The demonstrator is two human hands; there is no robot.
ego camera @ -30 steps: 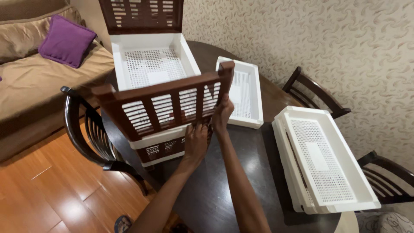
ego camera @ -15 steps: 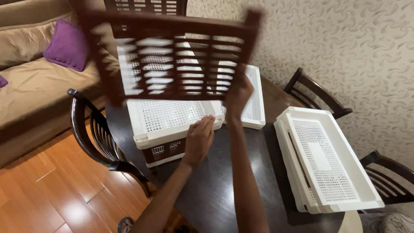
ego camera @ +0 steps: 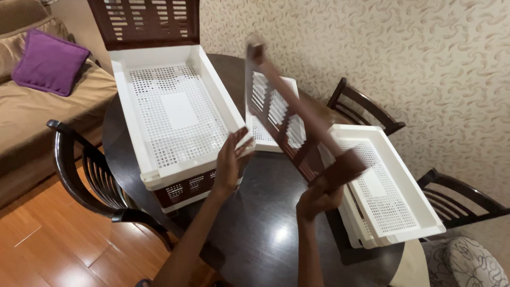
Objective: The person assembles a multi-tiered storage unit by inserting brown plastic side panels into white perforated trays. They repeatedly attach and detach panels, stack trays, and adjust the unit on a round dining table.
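My right hand (ego camera: 317, 199) grips the lower end of a dark brown slatted panel (ego camera: 291, 117), holding it tilted in the air above the round dark table (ego camera: 265, 234). My left hand (ego camera: 229, 162), fingers spread, rests against the front corner of a white perforated drawer tray (ego camera: 175, 114) that sits in a brown and white frame. A second brown slatted panel (ego camera: 146, 21) stands upright at the back of that frame.
A stack of white perforated trays (ego camera: 390, 188) lies at the table's right. Another white tray (ego camera: 271, 125) lies behind the held panel. Dark wooden chairs stand at the left (ego camera: 87, 175) and right (ego camera: 361, 109). A sofa with a purple cushion (ego camera: 49, 61) is at the far left.
The brown panel was lifted off the front of the frame, raised, then swung to the right. My left hand let go of it and went to the tray's corner.
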